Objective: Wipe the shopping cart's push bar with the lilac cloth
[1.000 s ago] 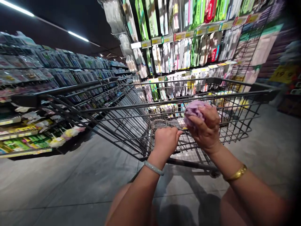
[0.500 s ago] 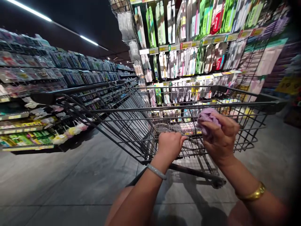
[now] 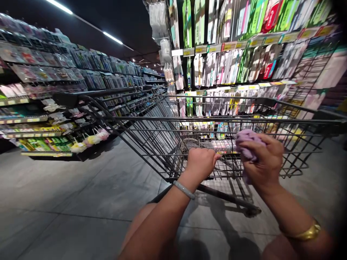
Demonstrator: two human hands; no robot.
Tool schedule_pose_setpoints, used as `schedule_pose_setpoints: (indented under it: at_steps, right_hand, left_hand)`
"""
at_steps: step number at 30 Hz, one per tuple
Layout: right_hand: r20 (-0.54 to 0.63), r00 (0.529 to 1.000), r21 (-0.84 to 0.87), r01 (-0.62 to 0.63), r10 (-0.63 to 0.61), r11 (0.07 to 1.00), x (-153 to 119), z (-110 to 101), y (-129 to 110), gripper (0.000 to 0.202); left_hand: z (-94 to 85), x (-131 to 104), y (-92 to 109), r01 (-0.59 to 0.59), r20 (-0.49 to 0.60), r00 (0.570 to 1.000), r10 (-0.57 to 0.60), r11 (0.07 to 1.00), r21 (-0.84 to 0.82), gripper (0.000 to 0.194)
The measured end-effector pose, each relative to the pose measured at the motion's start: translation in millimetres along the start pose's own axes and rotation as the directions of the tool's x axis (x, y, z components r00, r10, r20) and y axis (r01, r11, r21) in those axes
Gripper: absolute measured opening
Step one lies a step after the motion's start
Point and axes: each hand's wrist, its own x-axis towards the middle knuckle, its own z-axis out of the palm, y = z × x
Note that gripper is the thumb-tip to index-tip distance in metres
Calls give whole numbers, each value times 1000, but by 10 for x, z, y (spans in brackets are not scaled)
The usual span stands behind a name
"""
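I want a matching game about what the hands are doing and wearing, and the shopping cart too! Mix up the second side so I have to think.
Column one:
1. Cloth
2. Bangle on the left wrist
3. Bangle on the right wrist
4. Shopping cart

Column two:
A. Shiny gold
B. Made of dark wires and bars
C. Purple, bunched up in the right hand
D. Pale grey

Right pairs: 1-C, 2-D, 3-A, 4-B
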Motion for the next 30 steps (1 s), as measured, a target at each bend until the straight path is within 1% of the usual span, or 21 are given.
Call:
schedule_pose_setpoints:
  at_steps: [1,3,4,5,6,8,10,11,12,14,17,18,19,20,21,23,24,25,27,28,30]
  right_hand:
    - [66,996,19,57,-58,998,-29,22,-62,32]
    - [168,969,67,172,-181,983,-51,38,-133,33]
    - [186,959,86,203,-216,975,-42,29,-124,34]
    - [172,961,93,202,-216,975,-20,10,-82,34]
    - [126,976,83,168,-178,982,10,-15,-13,33]
    - [-27,998,42,53,-52,998,75,-66,157,32]
    - [-133,990,6,-38,38,999,109,-90,282,33]
    - [-148,988,-8,-55,53,998,106,-89,302,34]
    - [-134,989,-12,-62,60,998,90,-80,291,34]
    - [-59,997,-6,-56,55,998,34,-55,199,32]
    - [108,992,2,59,-59,998,-20,-41,68,33]
    - [138,985,5,102,-102,995,-15,-52,68,35]
    - [139,983,3,124,-123,992,4,-69,94,36]
    - [93,989,-3,113,-112,994,33,-91,143,37]
    - [16,998,-11,68,-68,998,67,-113,203,37]
    - [-132,989,-19,-63,60,998,129,-142,310,37]
    - [-174,979,-20,-111,106,994,147,-143,337,36]
    - [-188,974,-19,-135,129,991,151,-134,339,35]
    - [-138,983,-8,-127,124,992,119,-93,267,31]
    - [-92,991,-2,-102,102,995,90,-68,208,30]
    - [37,999,-3,-39,39,999,30,-29,88,29]
  left_hand:
    - [-1,0,-1,1,0,1000,-1,1000,2,44]
    - [-4,2,-1,2,1,1000,-2,1000,2,40]
    - [-5,4,-1,2,1,1000,-2,1000,0,40]
    - [-5,5,-1,3,1,1000,-3,1000,-4,41]
    - [-3,5,0,3,2,1000,-3,1000,-8,43]
    - [5,4,1,3,2,1000,-3,1000,-16,48]
    - [17,2,1,0,1,1000,0,1000,-20,48]
    - [24,1,-1,-2,0,1000,2,1000,-21,48]
    - [32,0,-2,-3,-2,1000,3,1000,-21,47]
    - [46,-2,-8,-2,-8,1000,2,1000,-20,48]
    - [59,-2,-19,1,-17,1000,-1,1000,-17,49]
    - [61,-1,-22,0,-18,1000,0,1000,-16,49]
    - [61,-1,-24,-2,-19,1000,2,1000,-16,49]
    - [62,-1,-26,-5,-19,1000,5,1000,-17,49]
    - [62,-2,-27,-8,-20,1000,8,1000,-17,49]
    - [65,-4,-27,-12,-24,1000,12,1000,-16,49]
    - [69,-6,-27,-13,-27,1000,13,1000,-15,48]
    - [73,-7,-27,-14,-31,999,13,1000,-14,48]
    - [85,-10,-29,-14,-38,999,14,1000,-10,49]
    - [91,-10,-31,-14,-42,999,13,1000,-7,49]
    - [100,-9,-38,-13,-51,999,13,1000,-1,50]
